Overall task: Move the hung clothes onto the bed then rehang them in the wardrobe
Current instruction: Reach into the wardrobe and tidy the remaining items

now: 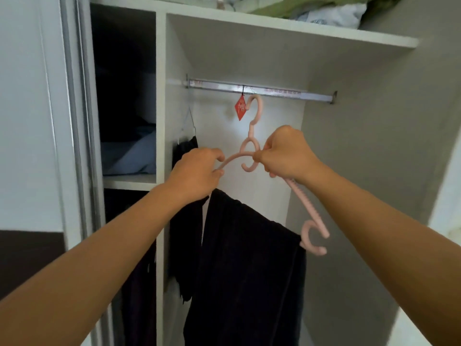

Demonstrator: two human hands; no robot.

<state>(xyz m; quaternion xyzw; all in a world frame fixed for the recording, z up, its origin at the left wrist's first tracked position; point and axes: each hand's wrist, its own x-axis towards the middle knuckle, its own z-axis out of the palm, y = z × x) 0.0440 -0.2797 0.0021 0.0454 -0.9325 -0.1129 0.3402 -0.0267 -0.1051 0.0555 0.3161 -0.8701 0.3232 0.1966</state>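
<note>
Both hands are holding a pink plastic hanger (252, 151) inside the open hanging bay of a white wardrobe (349, 146). The left hand (197, 172) is pinching the hanger's left shoulder arm between thumb and fingers. The right hand (287, 153) is closing around the junction below the neck rings, where the right shoulder arm begins. That right arm of the hanger is sloping down to the right and ending in a curled hook. A dark garment (249, 265) is hanging folded over the hanger's lower bar, below the two hands, its cloth falling toward the bottom of the bay. The hanger's top hook is sitting just under the metal rail (274, 89), beside a red diamond-shaped tag (240, 108) hanging from the rail on a string; whether the hook is touching the rail cannot be told. At the far left of the bay, a second dark garment (185, 151) is hanging from a thin wire hanger (188, 123). Folded bedding (311, 10) is lying on the top shelf, and folded blue cloth (129, 153) is resting in the dim left compartment.
</note>
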